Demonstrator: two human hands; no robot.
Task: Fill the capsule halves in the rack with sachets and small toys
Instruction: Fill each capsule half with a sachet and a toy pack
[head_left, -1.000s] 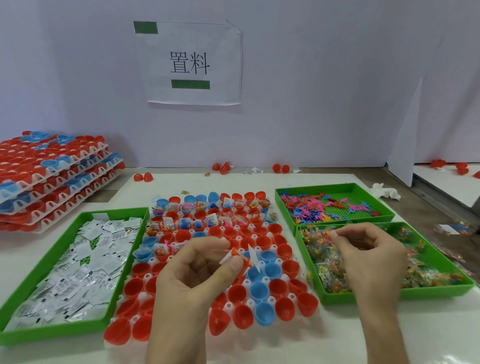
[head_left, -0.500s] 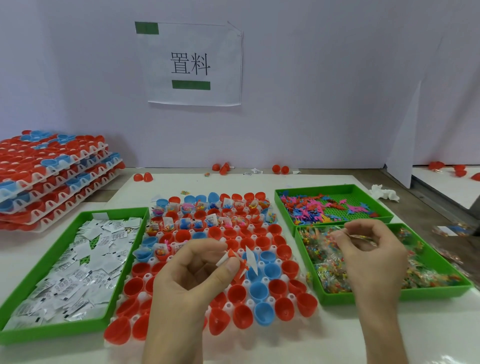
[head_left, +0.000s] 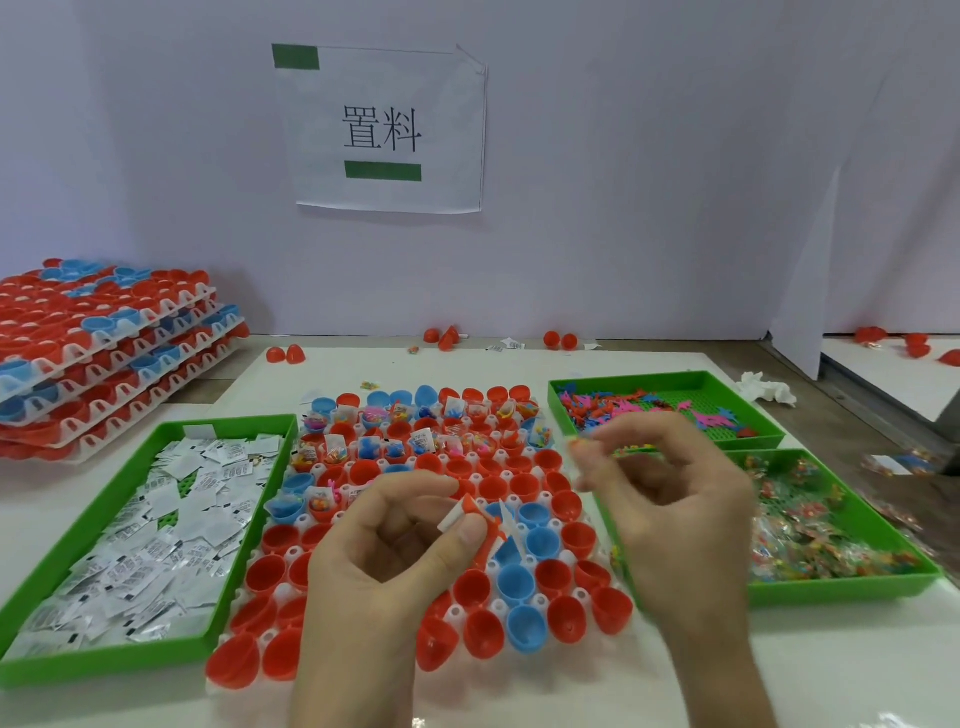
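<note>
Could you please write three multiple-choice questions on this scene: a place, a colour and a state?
1. Relative to the rack, the sachet tray lies: A) right B) left C) behind.
2. The capsule halves in the rack are: A) green and yellow B) all white C) red and blue.
3. The left hand is: A) pinching white sachets and an orange toy B) flat on the table C) out of view.
Answers: B, it borders the rack's left edge; C, no other colours show; A, thumb and fingers clamp them.
</note>
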